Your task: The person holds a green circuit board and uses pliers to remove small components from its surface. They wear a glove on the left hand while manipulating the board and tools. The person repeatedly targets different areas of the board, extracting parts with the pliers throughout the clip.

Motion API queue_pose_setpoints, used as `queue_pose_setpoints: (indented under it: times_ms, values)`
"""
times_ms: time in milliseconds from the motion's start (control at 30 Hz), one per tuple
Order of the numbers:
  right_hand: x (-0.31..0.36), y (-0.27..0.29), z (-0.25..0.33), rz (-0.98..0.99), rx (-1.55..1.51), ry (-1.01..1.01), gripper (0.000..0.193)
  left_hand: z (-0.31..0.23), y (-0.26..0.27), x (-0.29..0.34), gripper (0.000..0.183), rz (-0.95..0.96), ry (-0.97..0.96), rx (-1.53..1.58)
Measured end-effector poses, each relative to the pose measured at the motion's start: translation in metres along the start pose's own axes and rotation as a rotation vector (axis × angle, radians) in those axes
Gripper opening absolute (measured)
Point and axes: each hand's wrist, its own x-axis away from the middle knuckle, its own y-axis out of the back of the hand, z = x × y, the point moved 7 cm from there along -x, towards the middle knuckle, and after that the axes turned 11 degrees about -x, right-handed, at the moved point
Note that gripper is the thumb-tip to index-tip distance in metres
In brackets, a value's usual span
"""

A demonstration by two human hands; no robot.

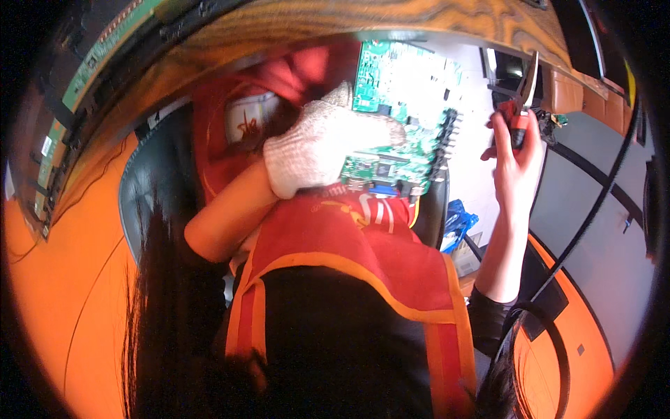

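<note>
My left hand (307, 150), in a white knitted glove, grips a green circuit board (417, 143) above my lap. Its thumb lies across the board's face. Bright light washes out the board's upper part. Black connectors line its right edge, and a blue connector shows at the lower edge. Bare and raised on the right, my right hand (518, 157) is closed around a hand tool with red-and-black handles (519, 126). The tool's slim metal jaws point up and stand apart from the board. Whether they are pliers or snips, I cannot tell.
A wooden table edge (293, 31) curves across the top. A long frame with green circuit strips (98, 63) lies at the far left. My red apron (328, 244) covers my lap. A black cable (593, 209) hangs at right; a blue plastic bag (457, 222) lies below.
</note>
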Motion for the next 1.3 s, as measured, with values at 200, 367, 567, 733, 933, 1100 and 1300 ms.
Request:
queue_pose_setpoints:
  times_ms: [200, 367, 567, 733, 933, 1100, 1300]
  values:
    - [-0.032, -0.011, -0.015, 0.152, -0.567, -0.039, 0.018, -0.026, -0.007, -0.012, 0.039, 0.251, -0.030, -0.168]
    - [-0.031, -0.025, -0.010, 0.433, -0.537, 0.035, 0.019, -0.019, 0.000, -0.015, 0.039, 0.278, 0.008, -0.626]
    - [-0.022, -0.043, 0.008, 0.525, -0.434, 0.180, 0.029, -0.034, -0.011, -0.012, 0.035, 0.508, -0.358, -1.307]
    - [-0.015, -0.043, 0.004, 0.653, -0.128, 0.061, 0.033, -0.030, -0.012, -0.012, 0.037, 0.628, -0.543, -1.433]
    - [-0.016, -0.047, 0.010, 0.693, -0.249, 0.194, 0.028, -0.029, -0.009, -0.012, 0.040, 0.707, -0.732, -1.480]
    - [-0.015, -0.046, -0.002, 0.682, -0.274, 0.059, 0.021, -0.028, -0.010, -0.012, 0.043, 0.330, -0.203, -0.994]
    - [-0.012, -0.038, -0.010, 0.609, -0.377, 0.030, 0.024, -0.026, -0.007, -0.014, 0.045, 0.485, 0.000, -0.906]
